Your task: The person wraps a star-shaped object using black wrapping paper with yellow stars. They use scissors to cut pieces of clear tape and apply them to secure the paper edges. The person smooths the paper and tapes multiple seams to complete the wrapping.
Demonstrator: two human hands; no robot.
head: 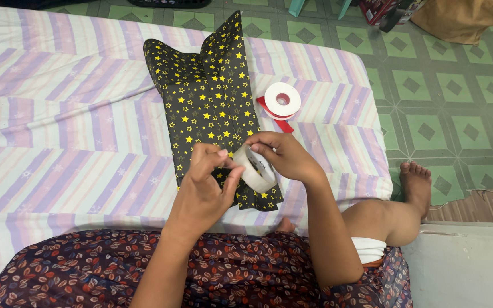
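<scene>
A parcel wrapped in black paper with yellow stars (209, 102) lies on a striped bed sheet (64, 131). Over its near end, my right hand (283, 155) holds a roll of clear tape (256, 169). My left hand (203, 191) pinches at the roll's edge with thumb and fingers. A second roll, white tape on a red dispenser (281, 101), rests on the sheet just right of the parcel.
The bed's right edge drops to a green patterned tile floor (452, 97). My bare foot (415, 182) rests there. A brown bag (463, 20) and other items sit at the top right. My patterned skirt (229, 274) covers my lap.
</scene>
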